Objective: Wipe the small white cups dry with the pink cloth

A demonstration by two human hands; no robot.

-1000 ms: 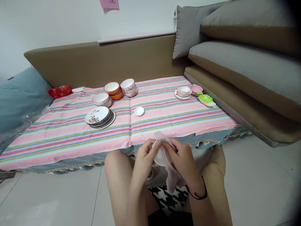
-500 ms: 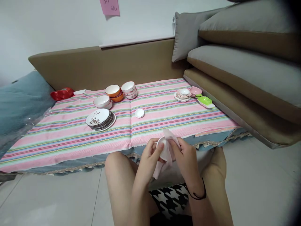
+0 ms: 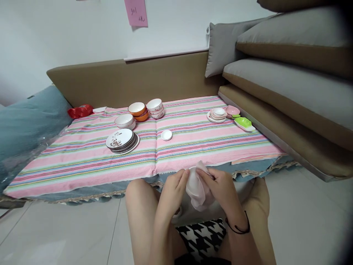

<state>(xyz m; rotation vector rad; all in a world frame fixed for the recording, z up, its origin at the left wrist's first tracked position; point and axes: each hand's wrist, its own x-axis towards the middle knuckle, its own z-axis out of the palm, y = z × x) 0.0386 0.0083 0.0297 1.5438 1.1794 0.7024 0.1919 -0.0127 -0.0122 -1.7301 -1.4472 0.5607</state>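
Observation:
Over my knees, my left hand [image 3: 172, 189] grips the left rim of a small white dish [image 3: 193, 180]. A pale pink cloth [image 3: 200, 193] is wrapped round most of that dish, so only part of its inside shows. My right hand [image 3: 220, 187] is closed on the cloth and presses it against the dish's right side. Both hands hover just in front of the near edge of the striped pink cloth-covered mat [image 3: 193, 147].
On the mat sit a stack of patterned plates [image 3: 121, 141], white and orange bowls [image 3: 138, 109], a lone small white dish [image 3: 166, 135], a stack of small saucers [image 3: 217, 114] and a green dish [image 3: 243, 123]. Sofa cushions [image 3: 289, 88] rise at right; a blue cushion [image 3: 27, 121] lies left.
The dish has turned in my hands and the cloth now covers more of it, bunched below. The view has tilted down slightly.

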